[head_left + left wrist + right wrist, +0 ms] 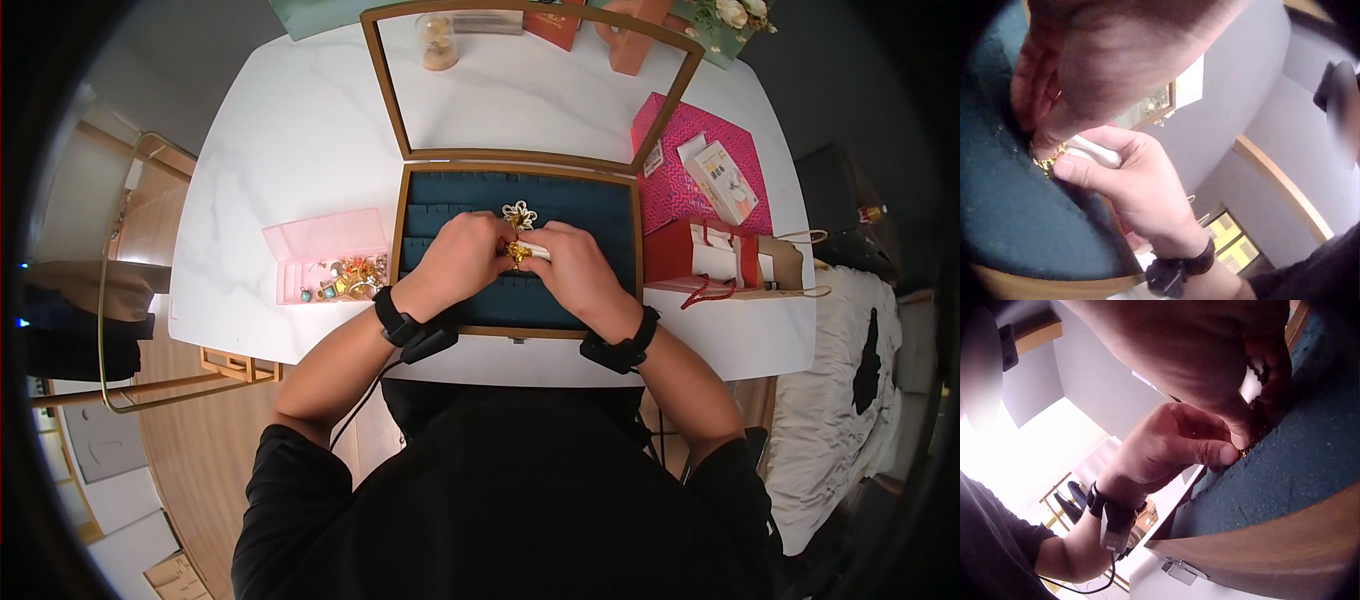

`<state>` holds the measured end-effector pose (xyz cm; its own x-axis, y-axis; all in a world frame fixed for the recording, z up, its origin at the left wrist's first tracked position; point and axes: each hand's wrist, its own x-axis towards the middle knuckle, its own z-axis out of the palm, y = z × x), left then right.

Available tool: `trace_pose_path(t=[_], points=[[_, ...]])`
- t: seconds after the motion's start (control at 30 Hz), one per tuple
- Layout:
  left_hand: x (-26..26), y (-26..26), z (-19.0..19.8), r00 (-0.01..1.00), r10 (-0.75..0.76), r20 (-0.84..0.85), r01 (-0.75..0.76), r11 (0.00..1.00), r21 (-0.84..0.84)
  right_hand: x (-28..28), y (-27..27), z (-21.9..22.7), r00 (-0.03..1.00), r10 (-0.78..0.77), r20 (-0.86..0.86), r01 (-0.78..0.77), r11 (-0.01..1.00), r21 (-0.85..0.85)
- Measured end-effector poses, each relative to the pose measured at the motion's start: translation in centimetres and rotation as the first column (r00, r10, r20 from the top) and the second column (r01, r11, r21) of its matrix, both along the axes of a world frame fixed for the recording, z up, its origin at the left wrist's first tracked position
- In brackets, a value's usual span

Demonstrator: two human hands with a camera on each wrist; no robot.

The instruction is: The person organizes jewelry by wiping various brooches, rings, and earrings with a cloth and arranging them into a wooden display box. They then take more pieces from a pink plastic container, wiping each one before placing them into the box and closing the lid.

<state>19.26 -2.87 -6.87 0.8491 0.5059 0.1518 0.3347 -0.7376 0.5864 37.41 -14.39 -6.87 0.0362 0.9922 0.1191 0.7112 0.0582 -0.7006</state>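
Note:
Both hands work close over the dark teal lining of a wooden jewelry box [515, 330]. My left hand [460, 255] pinches a gold piece of jewelry [518, 252] with thumb and fingertips. Opposite it, my right hand [578, 270] holds a folded white cloth [1092, 150] in curled fingers, its thumb tip right at the gold piece. Fingers hide much of that piece, and I cannot tell its exact kind. Just beyond the fingertips lies a pale flower-shaped ornament [519, 215]. In the right wrist view, gold shows beside the left thumb, low against the lining.
The box's glass lid [400, 110] stands raised at the back. To the left, an open pink case [325, 240] holds several jewelry pieces. At right are a red paper bag [668, 255], a pink patterned package [665, 195] and a small white box [722, 180].

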Motion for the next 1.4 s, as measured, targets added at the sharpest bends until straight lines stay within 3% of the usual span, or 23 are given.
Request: trace_pose_path(t=[0.07,0.27,0.5,0.57,0.7,0.87,1.0,1.07,1.2,1.4], points=[[0.3,0.5,0.2,0.997,0.035,-0.062,-0.049,0.973,-0.227,-0.1,-0.2,-0.2,0.999,-0.021,-0.029,0.021,1.0,0.009],[1.0,1.2,0.8,0.984,0.005,-0.178,-0.058,0.955,-0.292,-0.1,-0.1,0.1,0.999,-0.009,-0.052,0.009,1.0,-0.003],[0.4,0.7,0.8,0.987,0.052,-0.15,-0.105,0.925,-0.366,0.2,-0.2,-0.2,0.999,-0.012,-0.048,0.013,1.0,0.003],[0.3,0.9,-0.1,0.995,0.087,-0.052,-0.101,0.839,-0.535,0.1,-0.3,0.1,0.998,-0.019,-0.063,0.019,1.0,0.003],[0.5,0.9,0.6,0.993,0.101,-0.06,-0.117,0.808,-0.578,0.3,-0.3,-0.1,0.999,-0.016,-0.047,0.016,1.0,0.002],[0.7,1.2,0.8,0.989,0.139,-0.056,-0.129,0.592,-0.795,0.1,-0.2,-0.1,0.997,-0.034,-0.067,0.036,0.999,0.026],[1.0,0.9,0.2,0.981,0.178,-0.083,-0.178,0.632,-0.755,-0.1,-0.3,-0.2,0.995,-0.062,-0.072,0.064,0.997,0.029],[1.2,0.7,0.2,0.981,0.176,-0.087,-0.188,0.722,-0.666,-0.2,-0.4,-0.1,0.994,-0.086,-0.068,0.087,0.996,0.012],[1.5,0.7,-0.1,0.979,0.187,-0.083,-0.2,0.787,-0.583,0.0,-0.7,-0.4,0.987,-0.13,-0.097,0.131,0.991,0.009],[1.2,0.0,0.3,0.986,0.157,-0.064,-0.169,0.938,-0.303,0.8,-1.4,-0.6,0.981,-0.179,-0.078,0.182,0.983,0.021]])
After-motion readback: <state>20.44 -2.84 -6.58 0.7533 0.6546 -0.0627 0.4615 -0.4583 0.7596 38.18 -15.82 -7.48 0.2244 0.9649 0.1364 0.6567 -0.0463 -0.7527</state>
